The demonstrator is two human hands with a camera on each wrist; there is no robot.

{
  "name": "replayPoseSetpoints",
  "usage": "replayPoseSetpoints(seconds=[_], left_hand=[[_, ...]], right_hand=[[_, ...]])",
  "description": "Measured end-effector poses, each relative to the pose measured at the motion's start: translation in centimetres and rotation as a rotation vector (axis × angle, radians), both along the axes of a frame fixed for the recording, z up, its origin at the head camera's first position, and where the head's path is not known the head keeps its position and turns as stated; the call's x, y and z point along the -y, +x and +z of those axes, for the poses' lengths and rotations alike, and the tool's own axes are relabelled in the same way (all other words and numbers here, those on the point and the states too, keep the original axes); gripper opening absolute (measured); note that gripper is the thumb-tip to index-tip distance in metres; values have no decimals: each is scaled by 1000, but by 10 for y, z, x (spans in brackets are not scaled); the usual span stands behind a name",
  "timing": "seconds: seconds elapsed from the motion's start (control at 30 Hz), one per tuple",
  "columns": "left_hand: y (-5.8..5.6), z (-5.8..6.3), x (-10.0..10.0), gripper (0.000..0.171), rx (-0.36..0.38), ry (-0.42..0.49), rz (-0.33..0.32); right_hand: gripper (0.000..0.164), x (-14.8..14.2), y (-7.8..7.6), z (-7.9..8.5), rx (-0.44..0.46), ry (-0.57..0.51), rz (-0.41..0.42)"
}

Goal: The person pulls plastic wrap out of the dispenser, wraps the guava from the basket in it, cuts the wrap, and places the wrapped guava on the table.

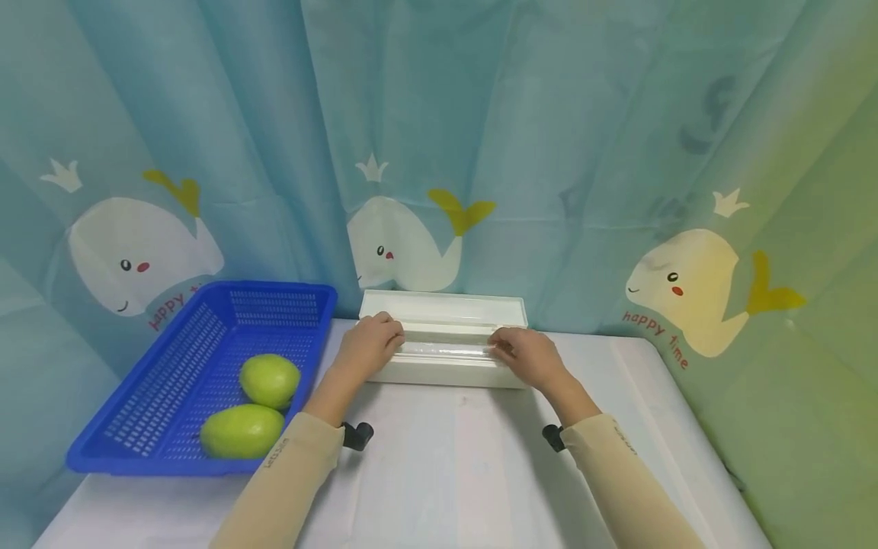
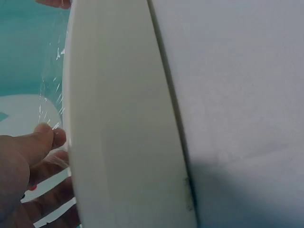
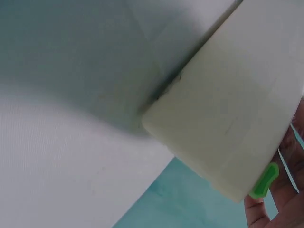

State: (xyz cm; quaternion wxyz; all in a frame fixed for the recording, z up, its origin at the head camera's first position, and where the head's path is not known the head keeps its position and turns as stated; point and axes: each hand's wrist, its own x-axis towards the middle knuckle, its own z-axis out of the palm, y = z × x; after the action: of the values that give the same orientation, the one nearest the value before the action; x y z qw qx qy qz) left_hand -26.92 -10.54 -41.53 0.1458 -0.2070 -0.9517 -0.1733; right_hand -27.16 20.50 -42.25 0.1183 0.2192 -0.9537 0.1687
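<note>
A long white cling film dispenser (image 1: 446, 374) lies at the table's back edge, its lid (image 1: 442, 308) raised behind it. Clear cling film (image 1: 444, 350) stretches across its opening between both hands. My left hand (image 1: 370, 345) is over the left end; in the left wrist view its thumb and forefinger pinch the film (image 2: 51, 102). At the right end, my right hand (image 1: 533, 357) pinches the film's other side with bent fingers. In the right wrist view, a green tab (image 3: 265, 180) shows at the dispenser's edge beside the fingers, and the dispenser hides the fingertips.
Left of the dispenser stands a blue plastic basket (image 1: 171, 335). Inside it lie two green mangoes, one nearer (image 1: 242, 431) and one behind (image 1: 270, 380). A curtain with whale prints (image 1: 562, 168) hangs right behind the white-covered table (image 1: 439, 473).
</note>
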Motion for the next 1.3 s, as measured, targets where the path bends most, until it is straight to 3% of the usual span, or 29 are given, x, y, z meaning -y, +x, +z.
replayPoseSetpoints(seconds=[0.3, 0.4, 0.53, 0.7, 0.87, 1.3], left_hand=[[0, 18, 8, 17, 187, -65, -4], [0, 21, 11, 18, 210, -81, -8], [0, 24, 13, 10, 150, -97, -2], [1, 25, 14, 14, 111, -102, 39], [1, 24, 17, 17, 92, -60, 71], [6, 30, 21, 14, 26, 46, 106]], right_hand=[[9, -10, -4, 5, -11, 9, -23], [7, -13, -4, 11, 6, -7, -53], [9, -15, -5, 17, 43, -33, -94], [8, -17, -6, 23, 86, -31, -102], [11, -20, -7, 24, 99, -8, -57], [4, -23, -5, 21, 78, -133, -35]])
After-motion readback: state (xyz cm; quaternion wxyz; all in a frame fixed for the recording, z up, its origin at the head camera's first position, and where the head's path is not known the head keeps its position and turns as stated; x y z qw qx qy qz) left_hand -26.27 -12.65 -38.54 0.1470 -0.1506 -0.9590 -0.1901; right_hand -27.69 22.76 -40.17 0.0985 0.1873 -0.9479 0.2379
